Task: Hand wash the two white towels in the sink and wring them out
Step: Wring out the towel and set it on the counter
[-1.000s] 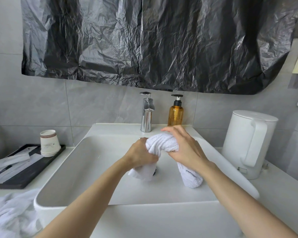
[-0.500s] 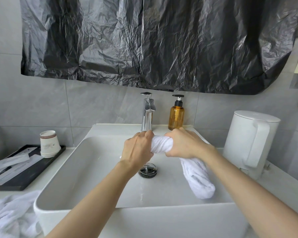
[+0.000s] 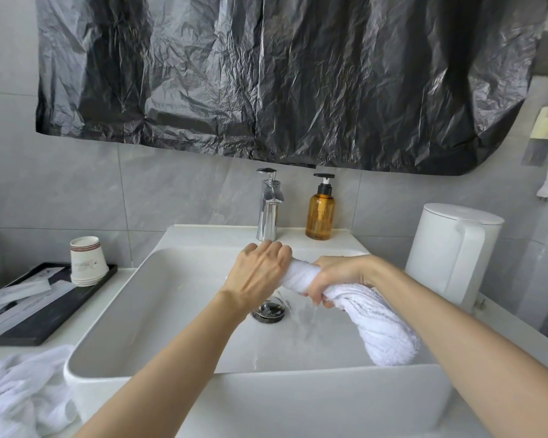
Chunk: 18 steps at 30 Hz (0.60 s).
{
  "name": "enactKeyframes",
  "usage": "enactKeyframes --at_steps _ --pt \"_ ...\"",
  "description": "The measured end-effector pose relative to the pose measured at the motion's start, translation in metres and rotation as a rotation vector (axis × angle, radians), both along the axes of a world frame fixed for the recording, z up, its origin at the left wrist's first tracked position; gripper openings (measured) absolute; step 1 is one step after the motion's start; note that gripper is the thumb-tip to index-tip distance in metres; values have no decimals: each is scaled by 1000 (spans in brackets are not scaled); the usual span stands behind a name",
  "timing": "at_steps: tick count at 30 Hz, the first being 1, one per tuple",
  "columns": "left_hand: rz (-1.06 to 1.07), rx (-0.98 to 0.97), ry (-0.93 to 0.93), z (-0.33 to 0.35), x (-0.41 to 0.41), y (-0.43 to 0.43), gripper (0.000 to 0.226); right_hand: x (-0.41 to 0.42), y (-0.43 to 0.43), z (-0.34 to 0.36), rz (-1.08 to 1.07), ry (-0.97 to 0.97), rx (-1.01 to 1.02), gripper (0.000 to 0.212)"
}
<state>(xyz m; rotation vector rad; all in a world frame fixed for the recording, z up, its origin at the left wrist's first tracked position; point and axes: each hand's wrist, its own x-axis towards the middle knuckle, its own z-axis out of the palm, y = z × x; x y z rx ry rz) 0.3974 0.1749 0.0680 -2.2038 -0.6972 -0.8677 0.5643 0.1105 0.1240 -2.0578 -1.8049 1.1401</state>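
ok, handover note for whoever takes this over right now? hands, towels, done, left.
Left hand: grips one end of the twisted towel.
Right hand: grips it right beside the left; the free end droops toward the front wall of the sink.
Water drips from the towel into the basin.
Another white cloth, likely the second towel, lies crumpled on the counter left of the sink.
Done: first towel mid-wring.
Left: finish wringing; whether the second is washed, cannot tell.

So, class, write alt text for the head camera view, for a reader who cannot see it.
The left hand and right hand wring a white towel over a white sink, water trickling toward the drain. A chrome tap, amber soap bottle and white kettle stand nearby; a crumpled white cloth lies left of the sink.
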Motion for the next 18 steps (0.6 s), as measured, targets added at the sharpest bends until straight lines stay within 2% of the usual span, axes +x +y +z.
enactKeyframes --at_steps 2,4,6,8,10,12,14,16,18 --pt "-24 -179 -29 -2 -1 2 24 0 -1 2 28 -16 -30 15" --pt "-21 -517 -15 -3 -5 1 39 1 -2 4 67 -81 -15 25" --pt "-81 -812 -77 -4 -8 0 61 3 -6 5 34 -84 66 27" --pt "-174 -1087 -181 -1 -9 -6 73 8 -9 7 -10 -123 206 30" --pt "-325 -1402 -331 9 -9 -12 65 15 -14 12 -4 -323 391 34" --pt "-494 -1652 -457 18 -11 -15 49 23 -20 15 19 -510 571 30" --pt "-591 -1720 -424 23 -14 -19 34 27 -30 19 -12 -602 719 20" --pt "-611 -1730 -347 22 -14 -20 36 29 -40 20 -37 -641 861 22" --pt "-606 -1761 -290 21 -11 -23 44 29 -47 20 -9 -588 999 27"
